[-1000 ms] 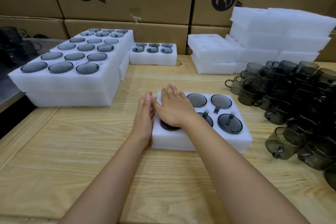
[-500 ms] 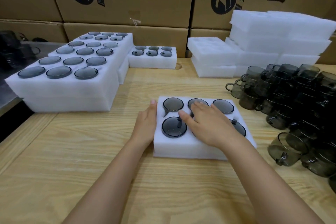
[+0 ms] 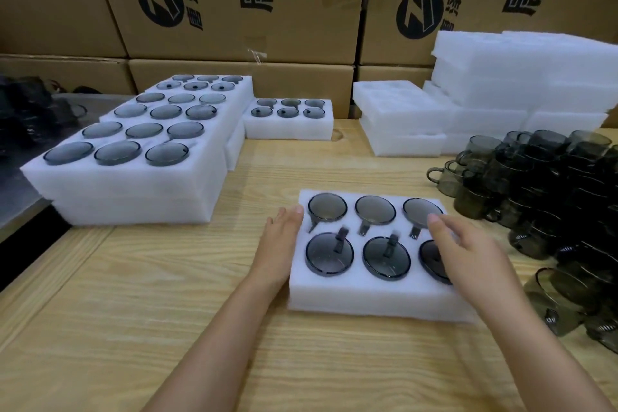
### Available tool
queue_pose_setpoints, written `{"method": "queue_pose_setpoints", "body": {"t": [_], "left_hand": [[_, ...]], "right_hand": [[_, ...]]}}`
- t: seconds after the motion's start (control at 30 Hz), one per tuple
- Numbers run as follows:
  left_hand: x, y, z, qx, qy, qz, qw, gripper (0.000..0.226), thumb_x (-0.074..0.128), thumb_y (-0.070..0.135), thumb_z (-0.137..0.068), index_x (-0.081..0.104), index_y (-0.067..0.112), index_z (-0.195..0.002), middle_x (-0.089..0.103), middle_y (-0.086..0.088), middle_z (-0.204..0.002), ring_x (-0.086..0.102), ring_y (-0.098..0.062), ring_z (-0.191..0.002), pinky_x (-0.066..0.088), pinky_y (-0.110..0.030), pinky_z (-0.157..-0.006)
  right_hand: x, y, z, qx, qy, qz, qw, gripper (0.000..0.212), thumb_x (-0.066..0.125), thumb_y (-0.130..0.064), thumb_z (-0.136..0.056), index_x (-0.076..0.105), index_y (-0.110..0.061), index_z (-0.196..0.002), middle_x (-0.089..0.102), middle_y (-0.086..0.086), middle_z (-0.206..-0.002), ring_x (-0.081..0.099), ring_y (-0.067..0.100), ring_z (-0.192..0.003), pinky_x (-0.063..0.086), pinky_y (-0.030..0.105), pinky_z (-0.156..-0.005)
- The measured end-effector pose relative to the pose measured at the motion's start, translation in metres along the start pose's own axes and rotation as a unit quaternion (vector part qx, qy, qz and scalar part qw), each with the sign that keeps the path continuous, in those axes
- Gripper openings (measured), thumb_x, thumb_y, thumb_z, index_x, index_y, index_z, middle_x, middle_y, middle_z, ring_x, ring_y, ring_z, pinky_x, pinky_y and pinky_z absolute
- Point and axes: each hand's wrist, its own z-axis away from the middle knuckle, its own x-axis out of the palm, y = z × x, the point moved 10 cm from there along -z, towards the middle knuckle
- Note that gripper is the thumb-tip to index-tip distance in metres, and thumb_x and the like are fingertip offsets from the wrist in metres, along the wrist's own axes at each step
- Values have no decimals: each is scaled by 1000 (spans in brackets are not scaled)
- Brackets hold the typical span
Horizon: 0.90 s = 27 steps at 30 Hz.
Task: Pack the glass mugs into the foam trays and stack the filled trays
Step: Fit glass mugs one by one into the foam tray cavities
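Note:
A white foam tray [image 3: 368,294] lies on the wooden table in front of me, with several smoked-glass mugs [image 3: 329,254] seated upside down in its holes. My left hand [image 3: 279,241] rests flat against the tray's left side, fingers straight. Over the tray's right end, my right hand [image 3: 475,254] has relaxed fingers and covers part of the near right mug; it grips nothing. A pile of loose glass mugs [image 3: 551,194] stands to the right.
Stacked filled trays [image 3: 133,190] stand at the left, one more filled tray [image 3: 287,130] behind. Empty foam trays [image 3: 401,123] and foam sheets [image 3: 521,70] are piled at the back right. Cardboard boxes [image 3: 247,0] wall the rear.
My right hand has slid from the tray's left holes across to its right end. The left hand stays against the left side.

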Motion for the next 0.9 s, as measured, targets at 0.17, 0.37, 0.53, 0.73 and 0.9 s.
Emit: {"method": "queue_pose_setpoints", "body": {"t": [0.17,0.37,0.53,0.73,0.9], "left_hand": [[-4,12,3,-2,-4,258,966,59,68,16,-65,50,8,-121,63,-17,-108,67,-27,-76,55,-35,-61],[-9,15,-3,-11,-37,320,947,51,62,11,-68,58,4,-118,65,-16,-90,64,-30,-72,54,-34,-64],[-25,15,-11,-5,-21,316,949,65,62,13,-71,48,-2,-132,60,-26,-113,59,-38,-93,48,-44,-80],[-34,21,-17,37,7,398,917,41,50,38,-89,66,16,-119,66,-11,-121,64,-27,-108,54,-37,-82],[-58,-17,-33,-37,122,457,880,26,38,26,-101,56,11,-111,58,-18,-127,62,-27,-103,58,-39,-77]], "right_hand": [[1,-12,-9,-1,5,-156,988,39,56,-36,-91,56,-26,-128,59,-6,-126,52,13,-118,39,29,-94],[14,3,15,129,-15,-568,813,43,59,-40,-83,55,-21,-121,63,7,-123,62,20,-107,53,38,-83],[80,-15,48,212,-84,-690,687,56,64,-33,-78,51,-16,-130,68,6,-116,65,24,-105,51,48,-89],[120,-39,25,283,-107,-727,616,37,66,-20,-80,60,-13,-116,72,12,-101,70,28,-91,55,52,-73],[140,-75,-51,266,-67,-755,595,46,66,-17,-84,53,-19,-128,69,10,-111,66,27,-102,53,48,-85]]}}
